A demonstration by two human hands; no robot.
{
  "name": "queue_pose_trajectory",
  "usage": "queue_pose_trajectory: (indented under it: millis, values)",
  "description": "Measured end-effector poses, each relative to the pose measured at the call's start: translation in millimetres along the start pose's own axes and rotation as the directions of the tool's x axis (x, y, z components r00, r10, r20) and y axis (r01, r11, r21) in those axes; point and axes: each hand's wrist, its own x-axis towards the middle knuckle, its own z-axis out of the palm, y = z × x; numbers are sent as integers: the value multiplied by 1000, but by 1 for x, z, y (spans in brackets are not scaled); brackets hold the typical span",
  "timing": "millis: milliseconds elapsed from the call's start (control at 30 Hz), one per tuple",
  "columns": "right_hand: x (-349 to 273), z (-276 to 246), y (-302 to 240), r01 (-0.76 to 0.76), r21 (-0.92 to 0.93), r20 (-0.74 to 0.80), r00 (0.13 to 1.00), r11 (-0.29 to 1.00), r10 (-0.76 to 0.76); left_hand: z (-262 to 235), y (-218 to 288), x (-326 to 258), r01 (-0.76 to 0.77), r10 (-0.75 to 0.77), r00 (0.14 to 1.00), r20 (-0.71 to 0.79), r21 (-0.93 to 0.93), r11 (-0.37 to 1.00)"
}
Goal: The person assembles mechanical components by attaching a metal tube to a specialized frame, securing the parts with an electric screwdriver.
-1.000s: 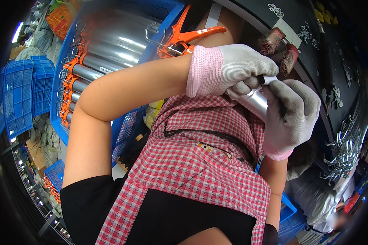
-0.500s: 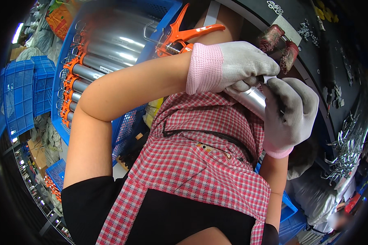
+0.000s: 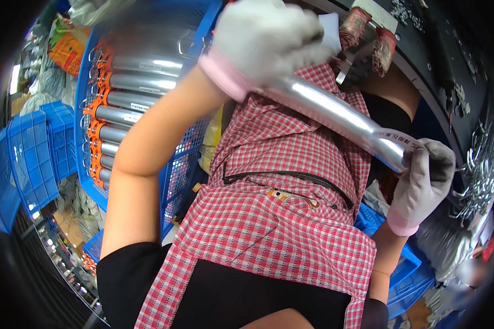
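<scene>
A shiny metal tube [image 3: 335, 112] runs diagonally across my chest, from upper left down to the right. My left hand [image 3: 266, 38], in a white glove with a pink cuff, grips its upper end. My right hand [image 3: 422, 183], in a grey-palmed glove, holds the lower end, where a white label strip wraps the tube. I wear a red checked apron [image 3: 280, 230].
A blue plastic crate [image 3: 88, 109] at my left holds several metal tubes with orange clamps [image 3: 96, 131]. Stacked blue crates [image 3: 30, 153] stand further left. Dark shelving with metal hooks [image 3: 477, 181] is at the right. Two rust-brown pieces [image 3: 370, 33] sit above.
The tube has been drawn out to nearly its full length, my hands moving apart: the left went up, the right went down to the right.
</scene>
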Motion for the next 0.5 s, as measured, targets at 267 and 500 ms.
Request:
queue_pose_trajectory:
  millis: [267,500]
  values:
    - [-52,10,48,-446,173,-141,871,878,471,24,46,-40,272,-213,927,309,-163,948]
    - [-56,22,49,-459,192,-177,853,867,491,35,70,-46,243,-209,948,240,-120,963]
